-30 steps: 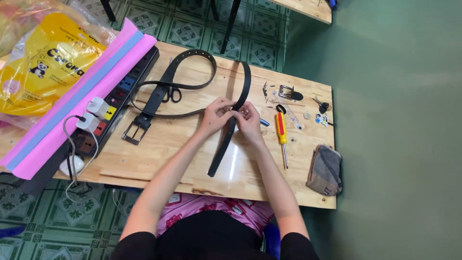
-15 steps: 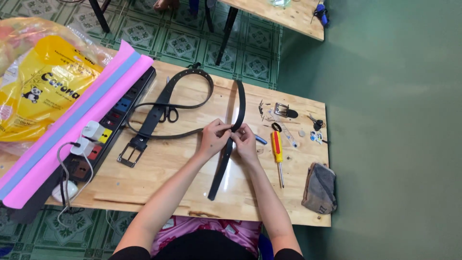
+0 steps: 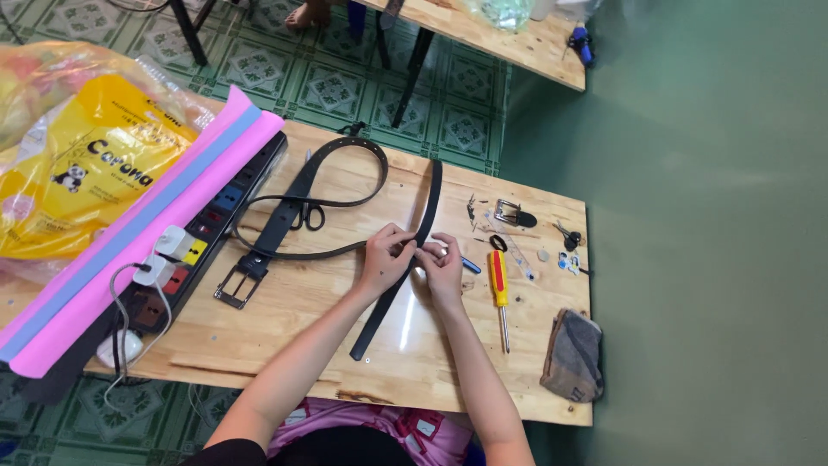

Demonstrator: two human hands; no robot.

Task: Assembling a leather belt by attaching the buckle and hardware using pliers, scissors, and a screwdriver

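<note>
Both your hands pinch the black belt strap [image 3: 405,267] mid-counter, left hand [image 3: 385,261] and right hand [image 3: 444,266] each in a closed grip. Next, likely reach the yellow screwdriver [image 3: 498,285] at 3 o'clock.

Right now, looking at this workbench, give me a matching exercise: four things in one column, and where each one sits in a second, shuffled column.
Things:
1. screwdriver
2. power strip
3. black strap
4. folded cloth

Places:
A. left side of the bench, beside the pink sheets
B. near right corner of the bench
C. between both hands, mid-bench
D. just right of the right hand

Pairs: 1-D, 2-A, 3-C, 4-B
</note>
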